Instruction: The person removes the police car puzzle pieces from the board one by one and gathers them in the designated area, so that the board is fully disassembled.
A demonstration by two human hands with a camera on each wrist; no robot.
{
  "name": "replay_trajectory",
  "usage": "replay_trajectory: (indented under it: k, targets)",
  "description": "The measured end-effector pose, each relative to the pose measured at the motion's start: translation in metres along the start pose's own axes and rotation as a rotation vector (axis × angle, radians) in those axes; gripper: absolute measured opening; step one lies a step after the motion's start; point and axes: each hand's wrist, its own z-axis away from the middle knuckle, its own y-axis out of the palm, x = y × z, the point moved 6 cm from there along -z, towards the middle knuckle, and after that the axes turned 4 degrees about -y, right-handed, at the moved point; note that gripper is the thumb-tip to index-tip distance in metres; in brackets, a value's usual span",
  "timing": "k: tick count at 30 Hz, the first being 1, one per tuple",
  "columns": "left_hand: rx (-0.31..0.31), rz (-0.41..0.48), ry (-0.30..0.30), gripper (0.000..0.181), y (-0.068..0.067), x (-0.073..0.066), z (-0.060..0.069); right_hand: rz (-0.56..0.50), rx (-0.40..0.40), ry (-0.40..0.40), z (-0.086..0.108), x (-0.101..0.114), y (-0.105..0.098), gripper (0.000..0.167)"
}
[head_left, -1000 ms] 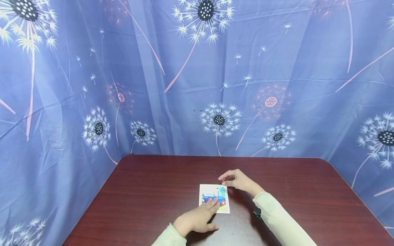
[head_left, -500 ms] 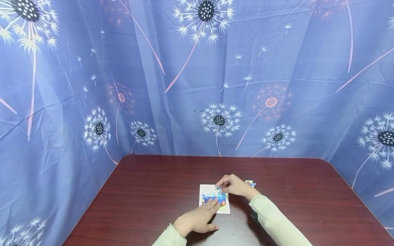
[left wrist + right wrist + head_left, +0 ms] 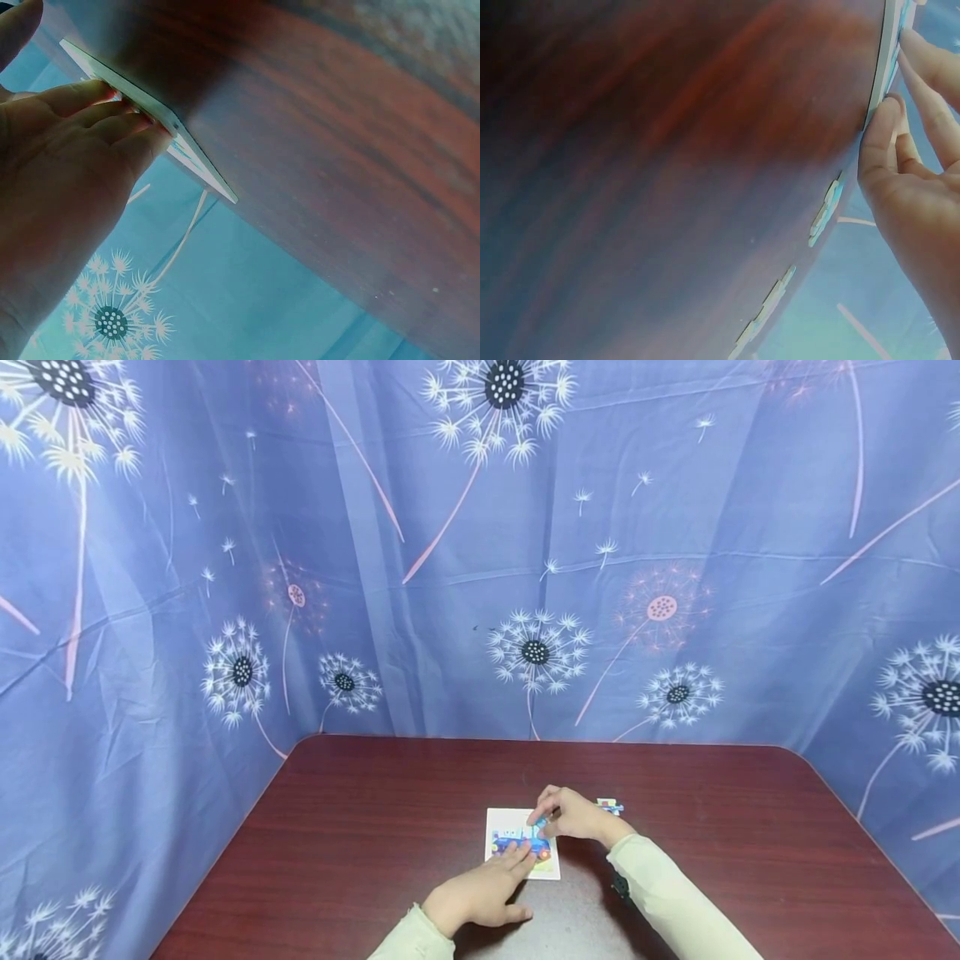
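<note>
A blue curtain (image 3: pixel 450 510) printed with white and pink dandelions hangs behind the table and along both sides of it. The table (image 3: pixel 360 827) has a dark reddish-brown, wood-grained top with rounded far corners. Two pale sleeves reach in over its near part: the right sleeve (image 3: pixel 678 893), which shows more of its length, and the left sleeve (image 3: pixel 414 937), cut off by the lower edge of the head view.

The left hand (image 3: pixel 480 889) lies palm down with its fingers stretched out, their tips resting on the lower part of a puzzle board (image 3: pixel 504 821); its thumb points off to the side, away from the fingers. The right hand (image 3: pixel 573 817) is bent at the knuckles, thumb and fingertips close together at the board's upper right part. Whether a piece is pinched between those fingertips is hard to tell, as the spot is small and partly covered.

The board lies flat on the table between the two hands, a thin white-bordered square with a blue vehicle on its face. A small black device (image 3: pixel 621 885) sits at the right wrist. In the right wrist view two loose puzzle pieces (image 3: pixel 829 210) lie on the table, apart from the board.
</note>
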Motion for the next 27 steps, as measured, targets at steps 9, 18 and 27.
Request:
replay_trajectory:
  k: [9, 18, 27]
  targets:
    - [0.000, -0.017, -0.012, 0.071, -0.0013, -0.0007, 0.0002, 0.041, -0.013, -0.012, -0.0001, 0.0026, -0.0006, 0.019]
    - [-0.010, -0.040, -0.014, 0.069, -0.0033, -0.0016, 0.0006, 0.027, -0.037, -0.109, 0.0024, 0.0081, -0.0033, 0.026]
    - [-0.010, -0.020, -0.010, 0.069, -0.0015, -0.0010, 0.0002, 0.005, -0.050, -0.063, 0.0043, 0.0075, -0.0049, 0.032]
